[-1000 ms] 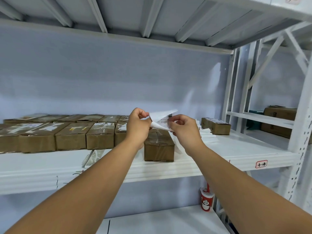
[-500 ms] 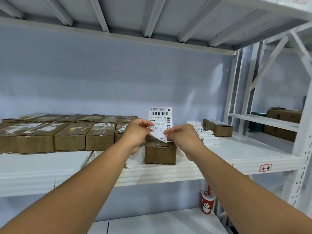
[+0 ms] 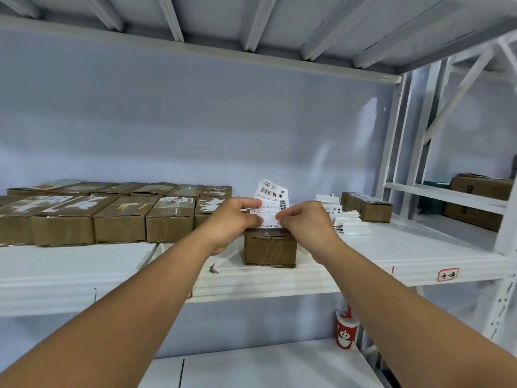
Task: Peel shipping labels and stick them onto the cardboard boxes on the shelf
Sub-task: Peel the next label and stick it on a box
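Label [image 3: 270, 204]: held upright above the box [image 3: 270, 249], printed face toward the camera, its lower edge at or just above the box top; actual contact cannot be told.
Left hand [image 3: 233, 219]: closed on the label's left edge, which is pinched between thumb and fingers.
Right hand [image 3: 303, 221]: closed on the label's right edge in the same way; the sheet is kept taut between the two hands.
Box: set alone near the front of the shelf [image 3: 391, 256], apart from the rows of boxes [image 3: 120, 217] to the left; its top is taped and looks bare of a fresh label.
Step in hand: judged to be the laying of the label onto the box top; whether the backing is fully off cannot be seen.
Alignment: the lower edge is best squared with the near edge of the box before anything is pressed, since a stuck label is hard to shift.
Laying: one edge is best tacked first, then the sheet is rolled down away from it, so that air is not trapped.
Pressing: the label is best smoothed from the middle outward, with the barcodes kept flat and off the box edges.
Risk: a slack sheet may fold on itself and stick; tension is best kept until the first edge is down.
Loose sheets [image 3: 345, 219]: piled just right of the hands, beside another box [image 3: 366, 207]; nothing there needs to be touched for this step.
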A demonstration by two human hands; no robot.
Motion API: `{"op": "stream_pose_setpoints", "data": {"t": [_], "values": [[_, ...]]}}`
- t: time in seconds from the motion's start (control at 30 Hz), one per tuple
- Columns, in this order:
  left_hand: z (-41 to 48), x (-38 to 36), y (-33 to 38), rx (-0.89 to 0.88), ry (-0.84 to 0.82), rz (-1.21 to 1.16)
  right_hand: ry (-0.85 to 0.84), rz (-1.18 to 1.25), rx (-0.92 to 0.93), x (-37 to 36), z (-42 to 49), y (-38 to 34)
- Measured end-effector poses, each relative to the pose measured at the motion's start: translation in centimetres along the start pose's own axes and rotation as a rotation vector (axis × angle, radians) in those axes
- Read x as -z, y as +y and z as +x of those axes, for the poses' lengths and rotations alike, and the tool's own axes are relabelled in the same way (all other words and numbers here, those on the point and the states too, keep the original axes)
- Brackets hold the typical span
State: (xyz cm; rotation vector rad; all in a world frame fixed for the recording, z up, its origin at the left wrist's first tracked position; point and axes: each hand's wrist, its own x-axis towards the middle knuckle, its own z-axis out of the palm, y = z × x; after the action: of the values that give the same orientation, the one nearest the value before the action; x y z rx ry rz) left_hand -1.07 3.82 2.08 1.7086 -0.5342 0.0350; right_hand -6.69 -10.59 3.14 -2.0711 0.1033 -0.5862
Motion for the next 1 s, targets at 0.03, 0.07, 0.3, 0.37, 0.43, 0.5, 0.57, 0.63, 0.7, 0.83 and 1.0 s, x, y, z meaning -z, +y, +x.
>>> {"op": "stream_pose_setpoints", "data": {"t": [0.03,0.07,0.3,0.37,0.43,0.5,0.57,0.63,0.7,0.83,1.0], "values": [[-0.1,0.0,0.0,-0.022,-0.005,0.035,0.002,0.009,-0.004,0.0,0.0,0.0],[-0.1,0.0,0.1,-0.046,-0.006,0.076,0.003,0.017,-0.010,0.1,-0.1,0.0],[-0.4,-0.4,0.5,-0.158,-0.037,0.334,-0.001,0.133,-0.069,0.3,0.1,0.8],[-0.3,-0.5,0.2,-0.167,0.001,0.315,-0.031,0.224,-0.092,0.4,0.1,0.9],[-0.3,-0.6,-0.2,-0.160,0.060,0.260,-0.056,0.283,-0.095,0.5,0.0,0.9],[-0.2,-0.6,-0.4,-0.151,0.104,0.204,-0.066,0.325,-0.089,0.6,-0.1,0.8],[-0.2,-0.6,-0.4,-0.140,0.124,0.179,-0.072,0.365,-0.087,0.6,-0.1,0.9],[-0.1,-0.7,-0.6,-0.145,0.120,0.188,-0.083,0.389,-0.092,0.6,-0.2,0.9],[-0.1,-0.8,-0.8,-0.157,0.116,0.228,-0.097,0.367,-0.082,0.7,-0.2,1.0],[-0.1,-0.8,-1.1,-0.148,0.136,0.222,-0.102,0.221,-0.030,0.7,-0.4,1.1],[-0.2,-1.1,-1.0,-0.172,0.151,0.230,-0.071,0.045,0.025,0.6,-0.4,1.3]]}}
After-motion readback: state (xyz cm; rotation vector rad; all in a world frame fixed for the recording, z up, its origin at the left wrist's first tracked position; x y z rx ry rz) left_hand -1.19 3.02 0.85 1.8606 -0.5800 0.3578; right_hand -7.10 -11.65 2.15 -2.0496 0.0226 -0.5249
